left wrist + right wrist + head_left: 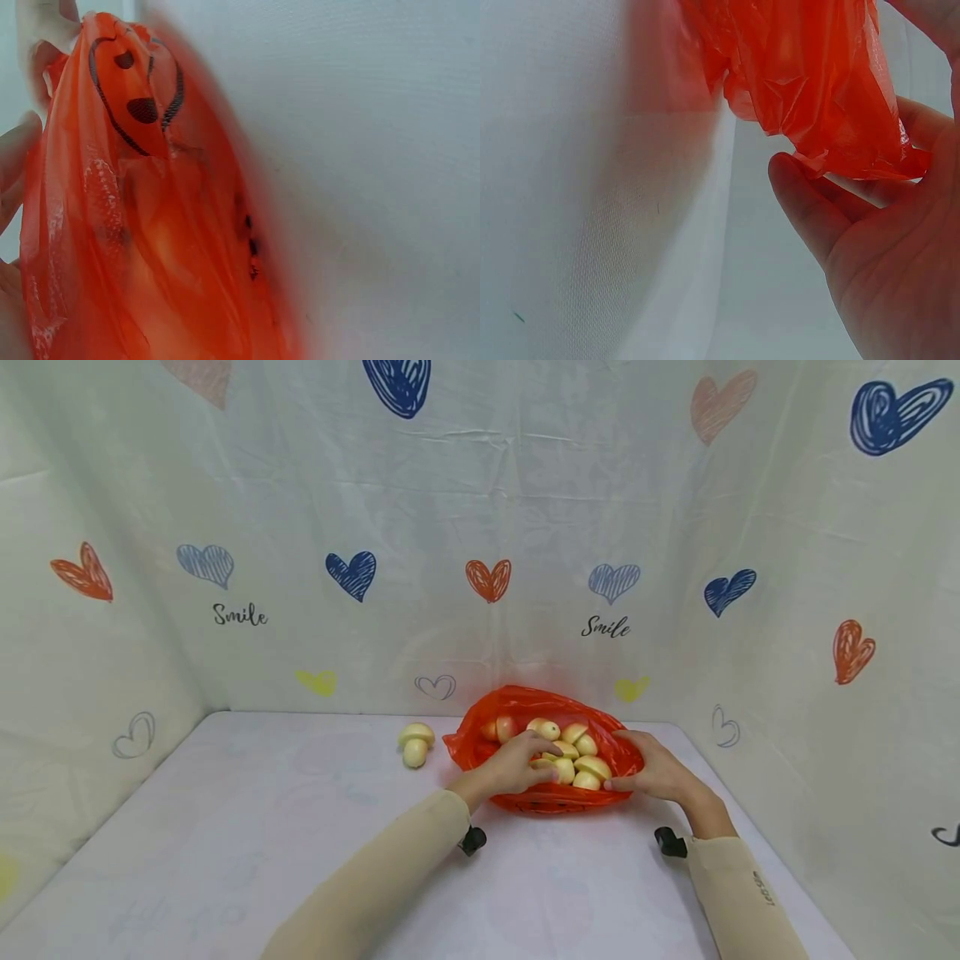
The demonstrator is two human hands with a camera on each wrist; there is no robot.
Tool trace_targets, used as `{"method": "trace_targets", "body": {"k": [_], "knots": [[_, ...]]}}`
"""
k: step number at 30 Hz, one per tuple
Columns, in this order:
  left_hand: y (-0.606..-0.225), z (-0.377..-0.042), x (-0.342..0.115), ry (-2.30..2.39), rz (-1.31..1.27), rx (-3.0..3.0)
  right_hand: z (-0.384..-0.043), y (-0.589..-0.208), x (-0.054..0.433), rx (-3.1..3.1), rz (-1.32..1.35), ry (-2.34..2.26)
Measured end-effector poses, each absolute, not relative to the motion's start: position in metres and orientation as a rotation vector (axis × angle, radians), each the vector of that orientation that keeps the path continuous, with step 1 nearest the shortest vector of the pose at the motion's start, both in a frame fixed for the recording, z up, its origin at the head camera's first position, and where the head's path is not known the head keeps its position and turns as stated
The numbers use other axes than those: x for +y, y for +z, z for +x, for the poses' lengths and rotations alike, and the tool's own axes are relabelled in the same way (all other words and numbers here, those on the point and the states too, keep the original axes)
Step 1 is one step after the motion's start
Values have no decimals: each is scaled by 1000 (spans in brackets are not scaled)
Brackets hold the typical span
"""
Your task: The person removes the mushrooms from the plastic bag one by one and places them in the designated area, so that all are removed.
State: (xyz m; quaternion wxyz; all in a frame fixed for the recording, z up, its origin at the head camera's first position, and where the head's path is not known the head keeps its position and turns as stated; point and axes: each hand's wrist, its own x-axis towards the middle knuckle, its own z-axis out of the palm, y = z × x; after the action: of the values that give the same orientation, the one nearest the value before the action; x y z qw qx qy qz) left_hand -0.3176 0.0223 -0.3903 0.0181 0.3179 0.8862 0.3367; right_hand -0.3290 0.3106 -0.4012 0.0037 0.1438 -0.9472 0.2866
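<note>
A red plastic bag [517, 700] sits on the table with its mouth spread wide. Inside are several pale yellow, smooth mushrooms [593, 767] with round caps and thick stems. My left hand [516, 763] reaches over the near left rim, thumb and fingers curved around one mushroom [564, 771] in the bag. In the left wrist view, only parts of fingers show beside the bag's printed side [142, 187]. My right hand [654, 766] holds the bag's right rim, thumb on one side and fingers behind the film; the right wrist view shows this thumb [802, 195] against the red plastic.
Another mushroom [416, 744] lies on the white table [300, 827] left of the bag. A white curtain printed with hearts [489, 581] stands right behind the bag and along both sides. A small black device [472, 841] is at the left wrist, another [670, 842] at the right.
</note>
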Motion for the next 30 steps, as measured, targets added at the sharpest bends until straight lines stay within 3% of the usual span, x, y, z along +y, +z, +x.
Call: {"method": "trace_targets", "body": {"k": [30], "knots": [[-400,-334,5,1012,924,2826,-329,-401,309,-2968,450,896]]}}
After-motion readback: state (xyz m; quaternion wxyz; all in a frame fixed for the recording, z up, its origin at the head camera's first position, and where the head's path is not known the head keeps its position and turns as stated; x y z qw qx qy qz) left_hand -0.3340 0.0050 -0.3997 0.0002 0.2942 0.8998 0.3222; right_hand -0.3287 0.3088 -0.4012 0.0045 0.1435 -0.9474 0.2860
